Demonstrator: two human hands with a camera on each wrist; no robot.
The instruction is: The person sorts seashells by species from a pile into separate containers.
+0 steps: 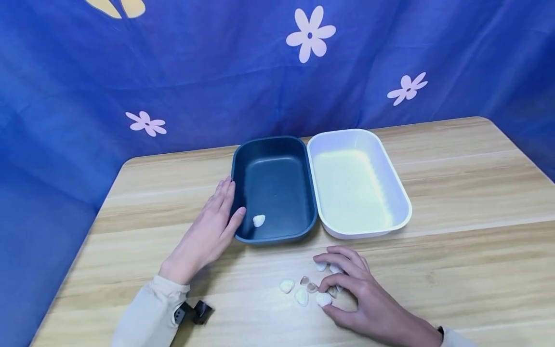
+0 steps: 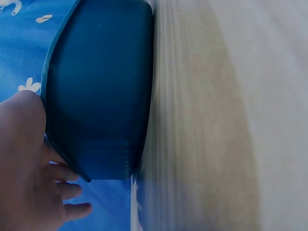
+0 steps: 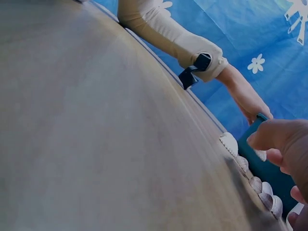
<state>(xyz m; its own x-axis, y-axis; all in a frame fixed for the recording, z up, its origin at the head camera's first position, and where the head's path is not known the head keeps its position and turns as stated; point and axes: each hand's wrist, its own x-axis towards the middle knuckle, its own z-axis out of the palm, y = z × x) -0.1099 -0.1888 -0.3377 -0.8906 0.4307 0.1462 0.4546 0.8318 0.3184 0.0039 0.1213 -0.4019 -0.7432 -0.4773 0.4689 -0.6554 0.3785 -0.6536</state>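
Note:
My right hand (image 1: 366, 296) pinches a white ribbed seashell (image 1: 323, 299) between thumb and index finger, over a small group of shells on the table. In the right wrist view this seashell (image 3: 261, 155) shows partly behind the thumb. Left of that hand lie white seashells (image 1: 287, 286) and small brown shells (image 1: 312, 287); more shells are partly hidden under its fingers. My left hand (image 1: 208, 236) rests with straight fingers against the left rim of a dark blue tub (image 1: 277, 193), its thumb over the edge. One white shell (image 1: 258, 220) lies inside that tub.
A white tub (image 1: 353, 188) stands right beside the dark blue one. Both are on a wood-grain table (image 1: 468, 193), in front of a blue curtain (image 1: 230, 72) with pale flowers. A small black device (image 1: 201, 312) sticks out from the left cuff.

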